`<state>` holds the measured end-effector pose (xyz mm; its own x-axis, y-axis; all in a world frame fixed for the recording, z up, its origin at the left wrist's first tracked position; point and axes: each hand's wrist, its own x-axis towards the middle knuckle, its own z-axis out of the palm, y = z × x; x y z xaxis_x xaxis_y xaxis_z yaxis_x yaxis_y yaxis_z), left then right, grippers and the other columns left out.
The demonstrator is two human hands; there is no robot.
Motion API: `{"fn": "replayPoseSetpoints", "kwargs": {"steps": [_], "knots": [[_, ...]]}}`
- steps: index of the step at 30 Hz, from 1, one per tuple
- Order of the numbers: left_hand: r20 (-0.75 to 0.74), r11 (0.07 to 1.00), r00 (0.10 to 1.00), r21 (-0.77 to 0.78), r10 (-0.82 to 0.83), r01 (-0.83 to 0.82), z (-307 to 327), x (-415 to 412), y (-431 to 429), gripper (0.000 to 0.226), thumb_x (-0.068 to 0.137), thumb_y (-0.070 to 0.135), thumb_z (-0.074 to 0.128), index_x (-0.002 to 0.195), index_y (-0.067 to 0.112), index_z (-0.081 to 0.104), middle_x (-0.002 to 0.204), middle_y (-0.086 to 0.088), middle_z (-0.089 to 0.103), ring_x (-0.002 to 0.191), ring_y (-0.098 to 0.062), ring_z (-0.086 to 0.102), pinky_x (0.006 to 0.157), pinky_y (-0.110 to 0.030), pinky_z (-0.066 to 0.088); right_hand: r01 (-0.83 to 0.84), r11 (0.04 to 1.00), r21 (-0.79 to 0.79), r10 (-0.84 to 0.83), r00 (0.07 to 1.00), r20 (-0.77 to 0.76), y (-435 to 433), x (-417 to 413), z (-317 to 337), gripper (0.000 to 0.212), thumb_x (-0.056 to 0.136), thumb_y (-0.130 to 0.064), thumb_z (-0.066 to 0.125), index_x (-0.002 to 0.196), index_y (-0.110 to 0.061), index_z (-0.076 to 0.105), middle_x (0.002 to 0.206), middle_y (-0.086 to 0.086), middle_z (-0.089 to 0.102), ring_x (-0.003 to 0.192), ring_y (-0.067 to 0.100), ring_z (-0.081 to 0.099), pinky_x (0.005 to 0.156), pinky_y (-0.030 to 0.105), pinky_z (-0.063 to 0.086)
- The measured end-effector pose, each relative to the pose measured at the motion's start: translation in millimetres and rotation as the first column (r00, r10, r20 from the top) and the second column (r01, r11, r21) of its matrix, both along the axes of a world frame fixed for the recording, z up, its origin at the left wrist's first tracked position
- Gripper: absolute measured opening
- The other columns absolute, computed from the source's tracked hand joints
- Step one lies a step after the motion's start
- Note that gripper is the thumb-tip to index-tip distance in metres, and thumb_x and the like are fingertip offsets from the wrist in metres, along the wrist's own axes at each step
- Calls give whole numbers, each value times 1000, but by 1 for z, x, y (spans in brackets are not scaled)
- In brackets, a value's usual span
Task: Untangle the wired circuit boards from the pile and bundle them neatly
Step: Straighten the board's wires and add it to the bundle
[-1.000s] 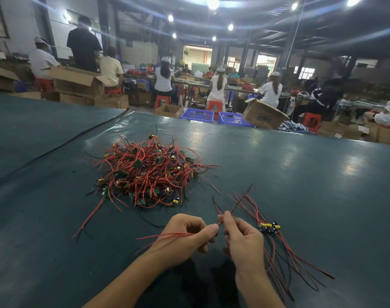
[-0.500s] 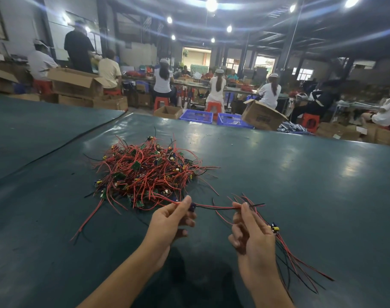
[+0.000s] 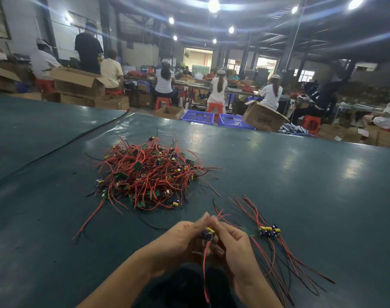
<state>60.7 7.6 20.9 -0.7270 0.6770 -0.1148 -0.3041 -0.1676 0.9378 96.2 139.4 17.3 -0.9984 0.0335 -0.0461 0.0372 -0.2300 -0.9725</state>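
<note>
- Closed the gap between left hand (image 3: 178, 240) and right hand (image 3: 236, 245) since half a second ago. Were apart then, with a red lead stretched across; now touching at the fingertips, close in front of the body.
- Drew one small circuit board with yellow and blue capacitors (image 3: 208, 232) in between the two hands. No visible wire tying it to the heap any more.
- Grip now: left hand curled round the board from the left, right hand pinching board and wires from the right. Both grasping the same unit.
- Short red ends poking up past the fingertips; one long red lead (image 3: 204, 270) dangling down between the wrists.
- Tangled pile of red-and-black wired boards (image 3: 145, 174) sitting further back and left on the dark green table cover (image 3: 300, 174), apart from both hands.
- Just right of the right hand: small fanned set of already freed boards (image 3: 268, 232), leads trailing toward the near right.
- Reads as one more unit freed. Probably gathering its leads next, then laying it with the freed set.
- Judged early in the task: bulk of the pile yet to be sorted, nothing tied into a bundle yet.
- Risk: dangling lead snagging the fanned set when carried across.
</note>
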Motion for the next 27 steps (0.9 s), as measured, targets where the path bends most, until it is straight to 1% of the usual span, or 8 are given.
{"fn": "replayPoseSetpoints", "kwargs": {"steps": [6,9,13,15,17,20,23,27], "knots": [[153,994,982,-1,112,-113,-8,-7,2,44,76,58,61,61,18,70,64,2,64,57,-11,59,56,-24,47,115,978,-174,-110,993,36,0,-2,2,17,72,-22,69,73,-9,79,73,17,73,54,20,67,56,32,56],[224,982,965,95,138,-162,-9,-11,0,21,75,36,61,67,20,72,72,2,64,60,-11,58,57,-24,45,196,966,-167,-201,980,-11,1,-1,4,18,71,-25,68,77,-14,80,71,7,72,51,11,58,44,22,44],[-2,984,985,15,175,-175,-11,-6,3,12,74,23,73,84,19,68,78,0,66,64,-11,59,58,-23,46,233,964,-126,-243,968,-69,0,0,4,18,72,-26,69,82,-18,81,75,10,73,64,22,62,61,29,49],[-55,985,983,-7,174,-174,-10,-1,6,25,72,48,76,77,25,69,73,1,62,62,-11,57,59,-23,46,215,975,-60,-221,968,-120,-2,1,4,15,73,-25,68,80,-22,81,70,8,73,54,11,63,50,19,49],[-36,977,976,-12,214,-214,-7,1,7,40,70,64,70,66,25,68,65,2,56,56,-11,52,57,-23,44,189,982,-17,-190,971,-147,-4,1,3,14,73,-24,68,79,-23,81,74,5,75,59,6,67,53,15,50],[-61,958,956,6,288,-288,-6,-1,6,46,72,60,62,47,21,57,54,2,47,48,-11,46,51,-21,42,219,976,-6,-218,969,-117,-5,-1,-1,17,70,-30,70,79,-23,81,71,5,72,59,15,58,58,25,46],[-182,957,941,2,285,-289,-7,-3,8,45,77,51,59,44,21,52,50,1,45,47,-11,46,53,-20,43,260,961,-92,-265,963,-48,0,-5,-1,20,70,-31,69,80,-19,81,59,-1,57,44,7,37,41,20,30],[-246,962,933,-14,261,-273,-6,-4,7,52,84,50,61,44,22,46,51,-3,46,49,-12,47,57,-20,44,365,880,-304,-337,931,143,19,-10,2,19,72,-27,70,82,-13,78,58,-7,54,39,3,33,34,15,27]]}}
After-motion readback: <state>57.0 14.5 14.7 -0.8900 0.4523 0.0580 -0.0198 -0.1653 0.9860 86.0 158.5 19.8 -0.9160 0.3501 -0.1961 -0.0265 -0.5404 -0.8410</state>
